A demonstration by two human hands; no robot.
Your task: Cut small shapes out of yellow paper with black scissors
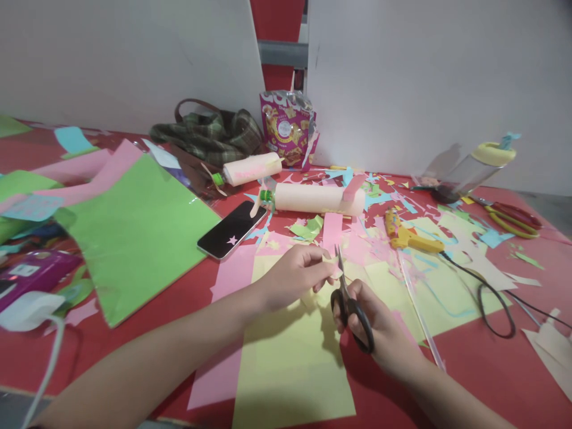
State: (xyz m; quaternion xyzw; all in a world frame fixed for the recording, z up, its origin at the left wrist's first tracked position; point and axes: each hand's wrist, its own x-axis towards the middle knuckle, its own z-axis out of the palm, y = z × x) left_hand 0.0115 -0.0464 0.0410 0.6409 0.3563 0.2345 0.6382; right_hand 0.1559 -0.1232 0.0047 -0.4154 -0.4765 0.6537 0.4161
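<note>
My left hand point(292, 277) pinches a small pale piece of paper point(334, 271) over the middle of the table. In my right hand point(373, 325) is a pair of scissors with black handles point(357, 322), their blades pointing away from me and up against the paper piece. Whether the blades are parted is hard to make out. Beneath both hands lies a pale yellow sheet point(290, 369), overlapping a pink sheet point(217, 363). Just beyond my hands rests a bottle wrapped in cream paper point(313, 198) with a green neck.
Left are a phone point(232, 229), a large green sheet point(143, 232) and a white charger point(31, 310). Rightward lie a yellow glue gun point(411, 235) with a black cord, pliers point(509, 217) and a clear bottle point(476, 173). A snack bag point(288, 128) stands behind, amid paper scraps.
</note>
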